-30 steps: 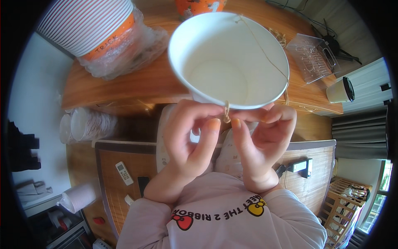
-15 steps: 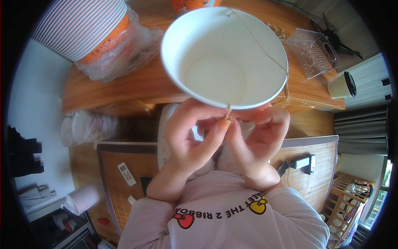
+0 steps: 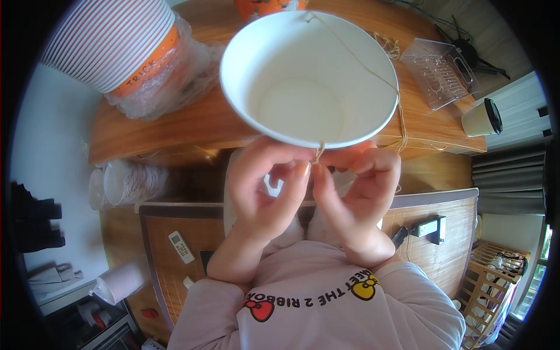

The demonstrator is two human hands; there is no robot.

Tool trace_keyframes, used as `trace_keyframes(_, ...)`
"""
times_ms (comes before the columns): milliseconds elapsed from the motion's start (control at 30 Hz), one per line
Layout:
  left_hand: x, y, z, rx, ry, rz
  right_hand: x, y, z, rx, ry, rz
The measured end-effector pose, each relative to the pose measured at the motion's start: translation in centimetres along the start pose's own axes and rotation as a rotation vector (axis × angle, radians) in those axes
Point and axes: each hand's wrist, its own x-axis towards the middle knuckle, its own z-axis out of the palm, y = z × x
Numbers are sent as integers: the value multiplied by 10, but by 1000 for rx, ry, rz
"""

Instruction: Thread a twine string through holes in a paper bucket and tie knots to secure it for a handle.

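A large white paper bucket point(image 3: 300, 111) is tilted with its open mouth toward me, at the desk's near edge. Thin tan twine point(image 3: 356, 53) runs from a hole in its far rim across the mouth and over the right side. At the near rim the twine is looped and knotted. My left hand point(image 3: 265, 186) pinches the twine below that knot between thumb and fingers. Close beside it, my right hand point(image 3: 356, 195) has thumb and fingertips closed on the same twine. Fingers of both hands reach under the bucket, partly hidden by its rim.
Nested orange-and-white buckets point(image 3: 119, 46) in clear plastic stand at the desk's left. Another orange bucket point(image 3: 268, 7) sits behind. To the right are a twine bundle point(image 3: 388, 45), a clear plastic box point(image 3: 437, 70) and a lidded cup point(image 3: 481, 118). The wooden desk point(image 3: 175, 131) has drawers in front.
The bucket has shifted slightly left along with both hands. My thumbs have drawn a little apart at the knot, and the twine stays between them.
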Motion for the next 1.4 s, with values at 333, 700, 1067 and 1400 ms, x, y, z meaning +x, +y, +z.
trace_keyframes(333, 6, 26, 3, -149, -50, -322, 4, -9, -15, 158, -114, -8)
trace_keyframes(700, 6, 31, 5, -224, -20, -396, 10, -14, -25, 68, -151, -52)
trace_keyframes(1067, 6, 30, 10, -206, 15, -383, 10, -11, -21, 84, -127, -55)
trace_keyframes(1400, 6, 28, 10, -203, 4, -366, 13, -11, -22, 31, -131, -108)
